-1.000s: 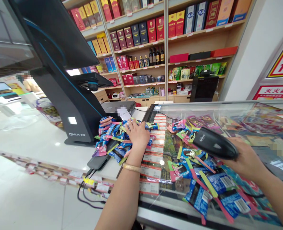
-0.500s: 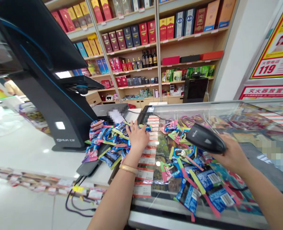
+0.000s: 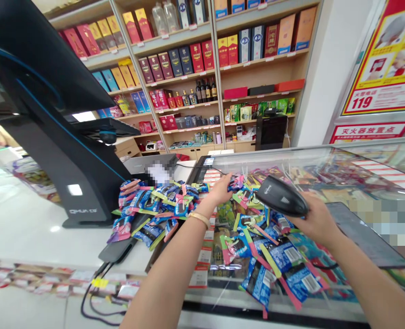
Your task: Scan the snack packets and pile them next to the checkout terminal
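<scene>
My right hand (image 3: 313, 214) grips a black handheld barcode scanner (image 3: 281, 196), its head pointing left over a spread of blue snack packets (image 3: 287, 253) with pink and yellow-green ends. Several of these packets lie on the glass counter with printed barcodes upward. My left hand (image 3: 221, 191) is at the far left edge of this spread, its fingers closed at a small pink-and-blue snack packet (image 3: 236, 183); the fingertips are partly hidden. To the left, a heap of similar packets (image 3: 149, 201) lies beside the monitor stand, partly on a dark flat device (image 3: 118, 251).
A black monitor stand (image 3: 82, 183) rises on the white counter (image 3: 27, 233) at left. Cables (image 3: 86, 297) hang off its front edge. The glass display counter (image 3: 223, 292) bears price labels and a dark flat panel (image 3: 363, 237). Shelves of boxes and bottles (image 3: 185, 64) stand behind.
My left hand has moved right, from the left heap to the far edge of the right spread. The scanner stays over the packets. The view has shifted slightly.
</scene>
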Demonstrator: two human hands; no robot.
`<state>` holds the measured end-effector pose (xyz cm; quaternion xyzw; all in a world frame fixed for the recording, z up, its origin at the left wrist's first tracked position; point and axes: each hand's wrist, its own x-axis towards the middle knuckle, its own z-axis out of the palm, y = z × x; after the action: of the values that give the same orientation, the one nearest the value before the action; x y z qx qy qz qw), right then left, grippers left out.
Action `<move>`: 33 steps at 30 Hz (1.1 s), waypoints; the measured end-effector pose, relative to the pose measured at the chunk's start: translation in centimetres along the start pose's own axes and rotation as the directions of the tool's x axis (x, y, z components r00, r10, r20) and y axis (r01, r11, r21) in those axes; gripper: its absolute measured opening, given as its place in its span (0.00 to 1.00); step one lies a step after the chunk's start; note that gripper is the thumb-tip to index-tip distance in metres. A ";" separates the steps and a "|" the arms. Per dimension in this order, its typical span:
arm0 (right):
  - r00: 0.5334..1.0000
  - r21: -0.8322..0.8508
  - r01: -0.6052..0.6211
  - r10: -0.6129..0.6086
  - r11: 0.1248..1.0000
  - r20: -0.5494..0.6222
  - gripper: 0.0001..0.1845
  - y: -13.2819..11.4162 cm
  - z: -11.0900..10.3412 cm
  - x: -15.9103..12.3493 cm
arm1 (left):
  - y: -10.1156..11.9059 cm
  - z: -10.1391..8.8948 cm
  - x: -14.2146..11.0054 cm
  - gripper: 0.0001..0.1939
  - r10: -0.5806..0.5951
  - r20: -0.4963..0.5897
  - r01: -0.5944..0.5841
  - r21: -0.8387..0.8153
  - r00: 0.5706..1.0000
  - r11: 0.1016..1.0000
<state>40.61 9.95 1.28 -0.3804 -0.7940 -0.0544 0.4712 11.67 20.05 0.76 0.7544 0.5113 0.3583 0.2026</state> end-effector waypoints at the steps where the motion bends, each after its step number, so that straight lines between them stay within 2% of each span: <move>1: 1.000 -0.002 0.001 -0.001 1.000 0.000 0.06 -0.1 0.0 0.1 | 0.0 0.3 0.4 0.39 -0.006 0.008 0.006 -0.027 1.000 1.000; 5: 1.000 -0.033 0.022 -0.022 0.999 -0.012 0.07 -0.2 0.1 0.1 | 0.0 0.6 1.0 0.37 -0.041 0.006 0.041 -0.139 0.999 0.989; 10: 0.997 -0.042 0.076 -0.077 0.996 -0.017 0.07 -0.2 0.0 0.1 | 0.0 -0.1 0.0 0.32 -0.124 -0.109 0.092 -0.261 0.986 0.961; 12: 0.996 -0.036 0.089 -0.090 0.995 -0.024 0.08 -0.3 0.0 0.2 | 0.3 -0.7 -0.9 0.27 -0.171 -0.140 0.109 -0.369 0.975 0.923; 14: 0.996 -0.033 0.084 -0.085 0.996 -0.018 0.09 -0.4 0.0 0.1 | 0.8 -1.5 -2.0 0.21 -0.249 -0.089 0.149 -0.598 0.964 0.787; 16: 0.998 -0.030 0.056 -0.056 0.998 0.009 0.11 -0.5 0.0 0.0 | 1.5 -2.3 -3.5 0.17 -0.308 0.033 0.204 -0.815 0.951 0.542; 18: 0.999 -0.026 0.024 -0.023 0.999 0.049 0.12 -0.6 0.0 -0.2 | 2.2 -3.0 -5.1 0.18 -0.311 0.141 0.250 -0.905 0.940 0.344; 20: 0.996 -0.020 0.017 -0.015 1.000 0.086 0.13 -0.8 0.1 -0.3 | 2.8 -3.4 -6.5 0.19 -0.303 0.189 0.266 -0.935 0.934 0.236; 24: 0.989 0.008 0.063 -0.063 0.998 0.136 0.14 -1.0 0.2 -0.3 | 3.2 -3.3 -8.4 0.21 -0.297 0.213 0.260 -0.957 0.931 0.129; 28: 0.982 -0.001 0.039 -0.038 0.999 0.182 0.17 -1.2 0.1 -0.3 | 3.2 -2.8 -9.0 0.21 -0.295 0.214 0.253 -0.962 0.931 0.103; 33: 0.979 0.002 0.029 -0.029 1.000 0.203 0.16 -1.5 -0.1 -0.1 | 3.6 -2.5 -9.1 0.23 -0.313 0.264 0.300 -0.951 0.912 0.071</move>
<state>39.76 8.81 1.62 -0.3727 -0.8433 -0.0223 0.3865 10.02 10.13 1.83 0.3115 0.3009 0.5553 0.7100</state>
